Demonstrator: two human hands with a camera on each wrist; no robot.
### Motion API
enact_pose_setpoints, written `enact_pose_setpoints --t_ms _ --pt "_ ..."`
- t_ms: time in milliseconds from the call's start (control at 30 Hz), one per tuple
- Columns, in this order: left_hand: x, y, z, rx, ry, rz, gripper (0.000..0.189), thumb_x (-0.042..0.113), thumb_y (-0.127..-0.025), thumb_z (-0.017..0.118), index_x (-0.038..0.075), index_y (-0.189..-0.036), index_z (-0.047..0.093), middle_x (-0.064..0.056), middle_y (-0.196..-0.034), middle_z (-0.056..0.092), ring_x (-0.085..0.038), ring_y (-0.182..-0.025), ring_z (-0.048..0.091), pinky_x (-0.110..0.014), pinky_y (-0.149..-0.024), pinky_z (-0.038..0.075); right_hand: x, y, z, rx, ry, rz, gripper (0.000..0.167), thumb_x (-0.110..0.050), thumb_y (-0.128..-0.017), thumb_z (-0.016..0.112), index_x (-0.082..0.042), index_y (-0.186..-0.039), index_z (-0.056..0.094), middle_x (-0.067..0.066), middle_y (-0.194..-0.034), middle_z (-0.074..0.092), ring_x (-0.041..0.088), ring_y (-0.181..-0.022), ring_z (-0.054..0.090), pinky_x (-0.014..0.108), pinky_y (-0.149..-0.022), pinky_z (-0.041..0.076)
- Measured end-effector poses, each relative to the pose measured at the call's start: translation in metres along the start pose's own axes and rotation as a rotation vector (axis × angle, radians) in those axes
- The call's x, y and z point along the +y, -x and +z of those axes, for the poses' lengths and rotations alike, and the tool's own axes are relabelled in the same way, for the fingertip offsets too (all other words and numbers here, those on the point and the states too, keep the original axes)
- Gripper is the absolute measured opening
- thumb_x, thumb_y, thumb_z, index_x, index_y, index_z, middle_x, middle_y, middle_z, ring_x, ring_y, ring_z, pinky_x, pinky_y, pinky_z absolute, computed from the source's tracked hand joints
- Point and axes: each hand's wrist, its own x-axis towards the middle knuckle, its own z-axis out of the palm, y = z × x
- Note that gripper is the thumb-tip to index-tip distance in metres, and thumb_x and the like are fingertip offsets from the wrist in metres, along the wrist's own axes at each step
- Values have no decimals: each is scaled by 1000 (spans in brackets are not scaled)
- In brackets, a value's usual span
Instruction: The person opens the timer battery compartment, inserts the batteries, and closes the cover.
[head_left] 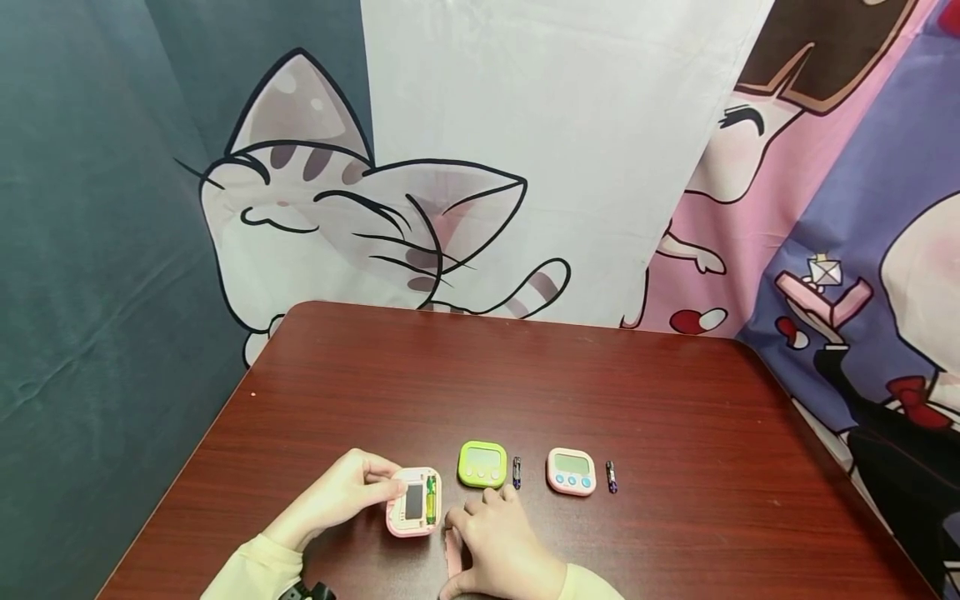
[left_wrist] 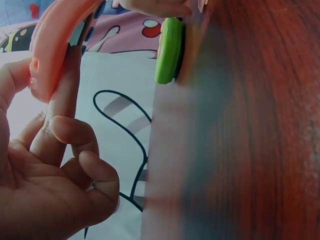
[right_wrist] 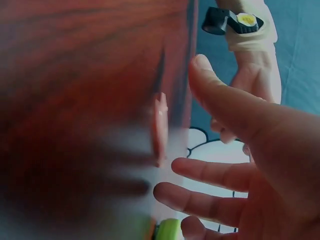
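Observation:
A pink digital timer (head_left: 408, 522) is pinched between the thumb and fingers of my left hand (head_left: 337, 493), its back turned up. The battery slot in that back is uncovered, with a green and yellow battery (head_left: 431, 500) lying in it. From the side, the left wrist view shows the timer's rounded pink shell (left_wrist: 52, 50) above the tabletop. My right hand (head_left: 502, 542) reaches over a small pink battery cover (head_left: 453, 553), thumb and fingers spread around it. In the right wrist view the cover (right_wrist: 160, 131) lies apart from the fingertips.
A green timer (head_left: 482, 475) lies just beyond my right hand, a dark battery (head_left: 517, 472) beside it. Farther right are a pink timer with blue buttons (head_left: 572, 481) and another dark battery (head_left: 612, 477). Behind the brown table (head_left: 525, 375) hangs a printed cloth (head_left: 585, 167).

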Motion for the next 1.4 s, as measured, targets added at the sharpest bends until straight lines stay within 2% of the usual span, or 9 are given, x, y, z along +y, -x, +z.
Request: enact_pose_setpoints --t_ms 333,567,733,867,967,1033,1167,1300,1400 --pt "0 1 1 -8 -5 -1 26 16 -88 65 -6 -101 69 -6 -80 71 -2 -68 61 -22 -63 48 -3 1 3 -42 -13 23 50 -71 -52 73 -30 -78 59 -14 -70 47 11 -72 46 32 -68 28" --pt "-2 0 2 -24 12 9 25 15 -89 64 -6 -100 68 -9 -84 71 -2 -70 62 -23 -64 50 -4 1 4 -37 -38 32 47 -68 -55 74 -30 -77 59 -13 -70 47 11 -72 47 32 -69 28" --pt "-2 0 1 -22 30 10 26 14 -88 64 -8 -100 68 -8 -84 71 -2 -71 62 -23 -64 50 -5 1 5 -44 -79 44 50 -64 -55 76 -27 -82 57 -14 -75 51 9 -75 49 31 -69 28" --pt "-2 1 1 -22 44 6 26 14 -88 64 -8 -102 67 -8 -84 71 -2 -71 62 -23 -64 50 -4 0 8 -24 -201 29 50 -54 -55 81 -25 -85 53 -17 -70 48 3 -70 47 27 -67 30" --pt "-3 0 1 -18 45 -4 26 14 -89 64 -8 -102 68 -8 -84 71 -3 -70 62 -23 -64 49 -2 -1 11 9 -355 5 47 -38 -57 85 -22 -85 50 -19 -65 45 -4 -62 43 16 -61 32" --pt "-3 0 1 -18 47 -1 26 14 -89 64 -8 -103 67 -8 -83 71 -3 -70 62 -23 -64 50 0 -1 13 38 -452 -13 46 -26 -59 86 -19 -86 49 -17 -64 47 -6 -59 41 10 -56 32" --pt "-5 0 1 -19 47 9 27 14 -89 64 -9 -103 67 -7 -82 71 -2 -69 62 -23 -63 50 2 -2 12 53 -599 -12 45 -9 -62 84 -13 -89 48 -12 -64 49 -10 -58 38 4 -55 30" --pt "-5 0 1 -18 40 11 27 15 -88 65 -8 -102 67 -5 -81 71 -2 -69 61 -24 -63 49 3 -3 10 25 -670 26 44 -5 -65 81 -13 -92 48 -12 -63 50 -13 -57 37 4 -55 32" --pt "-4 0 1 -19 43 21 27 15 -89 65 -9 -103 67 -4 -81 71 -2 -69 61 -24 -63 50 3 -3 9 36 -651 16 41 -5 -67 81 -13 -91 48 -13 -61 49 -13 -56 37 5 -53 32"
